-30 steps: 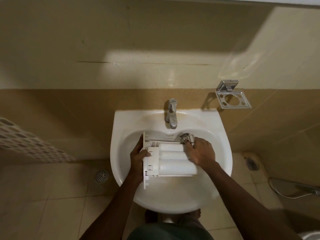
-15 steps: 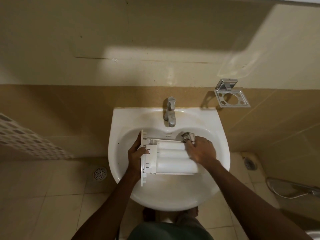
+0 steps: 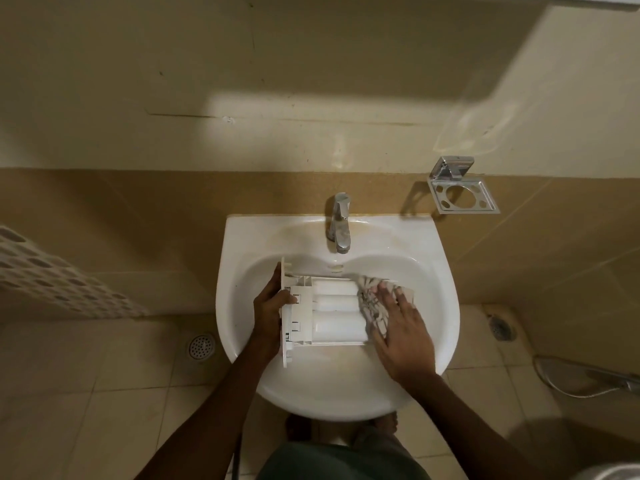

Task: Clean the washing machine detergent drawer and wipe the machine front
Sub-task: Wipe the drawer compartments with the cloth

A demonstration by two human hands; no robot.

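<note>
Resting in the glossy white ceramic sink (image 3: 242,258), the white moulded plastic detergent drawer (image 3: 332,327) leaves bare basin beyond its near edge. The left hand (image 3: 268,306) curls its fingers round the flat front panel. The right hand (image 3: 401,334), fingers straight, presses a crumpled patterned cloth (image 3: 372,303) onto the drawer's right end.

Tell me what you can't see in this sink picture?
Head view:
- Sink drain: covered by the drawer.
- Drawer's right end: under the cloth and right hand.
- Left hand: its fingers are behind the drawer's front panel.
- Hose: cut off by the right edge.
</note>
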